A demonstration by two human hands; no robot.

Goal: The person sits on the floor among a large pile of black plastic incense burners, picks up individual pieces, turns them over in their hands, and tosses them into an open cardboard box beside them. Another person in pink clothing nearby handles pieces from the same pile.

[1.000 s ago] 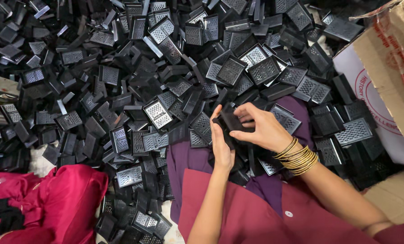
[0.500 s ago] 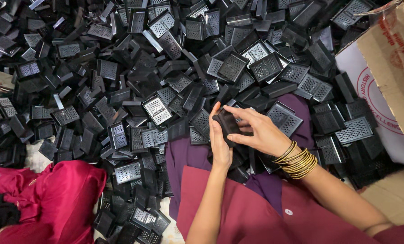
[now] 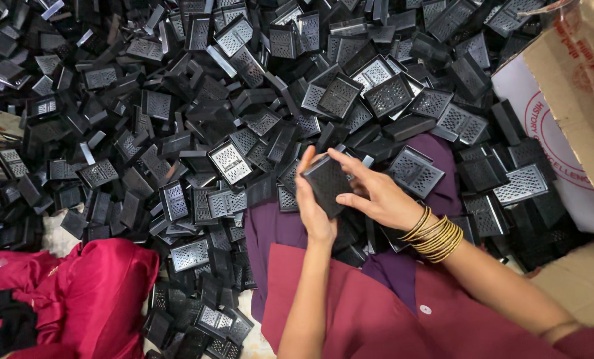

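Both hands closed around 1 black perforated plastic piece (image 3: pixel 326 184), above the lap: left hand (image 3: pixel 312 211) cradling its edge, right hand (image 3: pixel 377 196) pressing fingertips on top. Huge heap of identical pieces (image 3: pixel 197 113) left unhandled; progress unclear.

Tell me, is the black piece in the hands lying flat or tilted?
Tilted. The black piece stands on a slant, pinched between the left hand and right hand, lifted above the pile.
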